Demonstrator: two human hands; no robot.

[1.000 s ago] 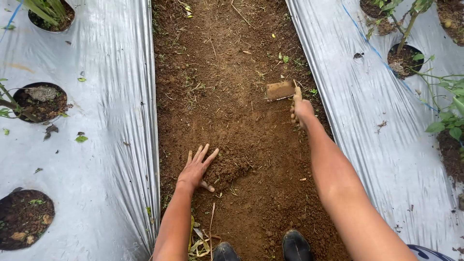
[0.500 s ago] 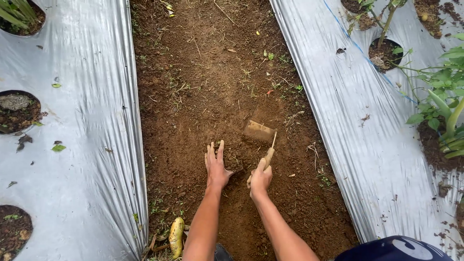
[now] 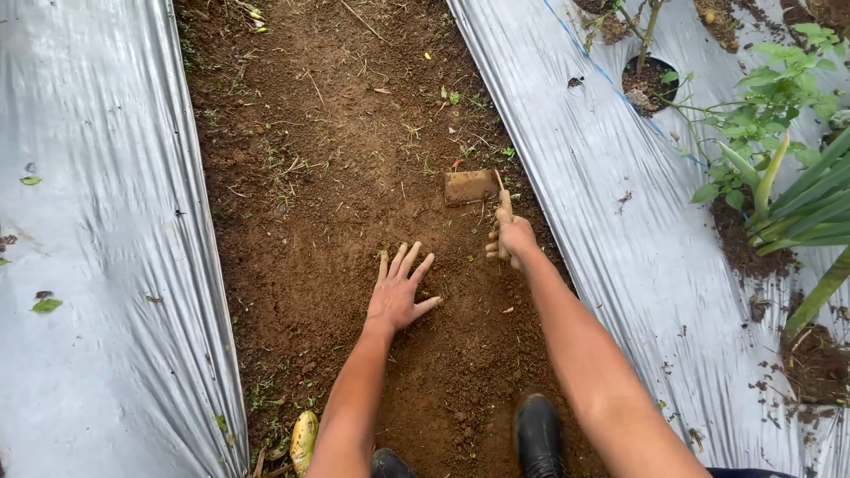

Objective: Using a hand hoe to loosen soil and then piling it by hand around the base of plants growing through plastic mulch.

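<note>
Small hand hoe (image 3: 474, 188) with a flat, soil-caked rectangular blade, resting blade-down on the bare soil strip (image 3: 336, 159) just right of the strip's centre. Its pale wooden handle runs toward the near side into the right hand (image 3: 513, 239), whose fingers are curled tightly together around the handle, with the thumb lying along it. To the left and slightly nearer, the left hand (image 3: 400, 292) lies palm-down on the loose soil, fingers spread wide apart and pointing to the far side; it holds nothing and touches only the earth. The two hands are near each other but apart. Both bare forearms enter from the near edge. Between them, at the near edge, a black boot toe (image 3: 537, 435) stands on the soil; a yellowish object (image 3: 304, 439), half buried, lies left of the left forearm. Silver plastic mulch sheets (image 3: 97, 265) flank the strip on both sides. Green leafy plants (image 3: 779, 97) grow through holes in the right sheet, at the far right.
</note>
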